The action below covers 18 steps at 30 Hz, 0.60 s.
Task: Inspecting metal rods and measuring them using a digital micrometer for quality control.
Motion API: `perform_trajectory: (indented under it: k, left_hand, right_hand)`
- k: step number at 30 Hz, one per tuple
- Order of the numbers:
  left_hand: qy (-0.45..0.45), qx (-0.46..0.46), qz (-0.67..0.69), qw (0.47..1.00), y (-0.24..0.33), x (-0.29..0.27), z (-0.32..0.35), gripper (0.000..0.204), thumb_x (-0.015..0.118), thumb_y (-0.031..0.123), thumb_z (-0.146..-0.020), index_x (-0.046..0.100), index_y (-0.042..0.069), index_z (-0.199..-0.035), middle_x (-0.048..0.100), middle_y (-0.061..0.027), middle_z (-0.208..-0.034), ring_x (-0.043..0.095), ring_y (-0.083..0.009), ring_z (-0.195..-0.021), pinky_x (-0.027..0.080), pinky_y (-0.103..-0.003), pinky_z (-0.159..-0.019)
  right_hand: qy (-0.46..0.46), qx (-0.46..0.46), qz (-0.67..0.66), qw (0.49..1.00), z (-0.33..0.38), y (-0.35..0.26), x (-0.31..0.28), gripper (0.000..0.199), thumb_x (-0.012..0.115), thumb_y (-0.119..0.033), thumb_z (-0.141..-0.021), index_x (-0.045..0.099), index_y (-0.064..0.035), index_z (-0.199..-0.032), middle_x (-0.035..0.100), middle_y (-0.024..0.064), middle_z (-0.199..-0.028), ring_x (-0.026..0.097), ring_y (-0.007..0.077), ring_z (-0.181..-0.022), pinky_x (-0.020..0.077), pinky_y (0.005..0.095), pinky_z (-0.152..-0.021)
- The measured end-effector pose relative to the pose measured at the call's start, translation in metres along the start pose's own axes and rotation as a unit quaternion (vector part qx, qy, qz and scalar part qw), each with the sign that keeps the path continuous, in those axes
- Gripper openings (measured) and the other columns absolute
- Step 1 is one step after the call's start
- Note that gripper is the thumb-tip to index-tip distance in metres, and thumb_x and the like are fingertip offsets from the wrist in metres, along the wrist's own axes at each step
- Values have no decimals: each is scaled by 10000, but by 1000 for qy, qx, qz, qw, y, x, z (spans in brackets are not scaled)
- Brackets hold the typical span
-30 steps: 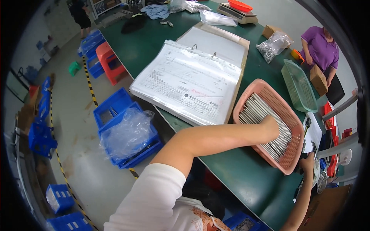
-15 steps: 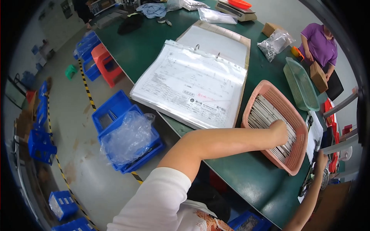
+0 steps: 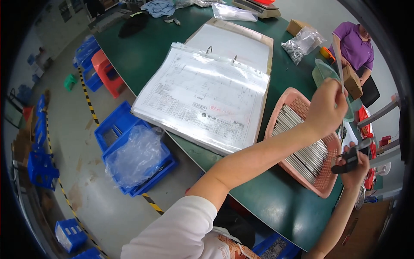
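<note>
A long thin metal rod point(image 3: 338, 54) stands nearly upright in my left hand point(image 3: 328, 105), whose fingers are closed around it above the far side of a pink plastic basket point(image 3: 282, 101). Many similar metal rods point(image 3: 302, 157) lie side by side in that basket. My right hand point(image 3: 357, 166) is wrapped round a caliper point(image 3: 348, 162) with a dark body and metal jaws, just right of the basket. Whether the caliper touches the rod cannot be made out. My left forearm crosses over the basket and hides part of the rods.
An open ring binder point(image 3: 202, 99) of drawings covers the middle of the green table point(image 3: 258, 198). A green basket point(image 3: 320, 71), a bag of metal parts point(image 3: 302, 43) and a cardboard box point(image 3: 352, 82) by a person in purple lie beyond. Blue crates point(image 3: 142, 185) stand left, on the floor.
My left hand has risen out of the basket to the right with a metal rod. My right hand has come up and nearer to the basket, bringing the caliper into plainer view.
</note>
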<state>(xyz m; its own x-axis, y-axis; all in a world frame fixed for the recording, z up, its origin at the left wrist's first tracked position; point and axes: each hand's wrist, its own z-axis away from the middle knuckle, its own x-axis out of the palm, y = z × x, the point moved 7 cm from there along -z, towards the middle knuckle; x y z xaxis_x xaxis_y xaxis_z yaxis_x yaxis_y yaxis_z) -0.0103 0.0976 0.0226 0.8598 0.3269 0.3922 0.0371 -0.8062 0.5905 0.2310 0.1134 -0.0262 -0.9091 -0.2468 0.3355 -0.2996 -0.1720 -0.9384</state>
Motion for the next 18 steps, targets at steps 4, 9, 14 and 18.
perform_trajectory:
  k: [4, 9, 14, 18]
  left_hand:
    - [63, -245, 114, 961, -54, -6, 10, 53, 462, 61, -817, 465, 8, -816, 466, -20, -660, 459, -67, -546, 413, -219, -468]
    - [74, -267, 136, 951, -56, -3, 13, 79, 438, 90, -840, 448, 14, -856, 461, -8, -649, 442, -52, -521, 397, -197, -443]
    - [61, -309, 113, 942, -62, -6, 16, 101, 406, 119, -855, 425, 20, -844, 461, -26, -666, 449, -68, -513, 382, -209, -439]
    - [40, -356, 156, 920, -55, 1, 19, 112, 386, 123, -857, 419, 19, -832, 454, -37, -671, 453, -75, -509, 373, -220, -427]
  right_hand:
    - [48, -6, 1, 999, -25, 28, 22, 355, 527, -223, -765, 492, 13, -1029, 571, 128, -860, 527, 187, -606, 446, 279, -550]
    - [66, 10, -30, 997, -47, 43, 37, 346, 507, -245, -795, 491, 11, -1027, 577, 114, -830, 524, 170, -557, 451, 277, -485]
    - [48, -17, 9, 999, -46, 53, 38, 344, 433, -271, -810, 489, 18, -988, 577, 111, -762, 505, 157, -463, 452, 266, -431]
    - [27, -73, 44, 996, -37, 42, 39, 346, 405, -298, -834, 481, 6, -981, 572, 98, -770, 509, 135, -476, 428, 212, -426]
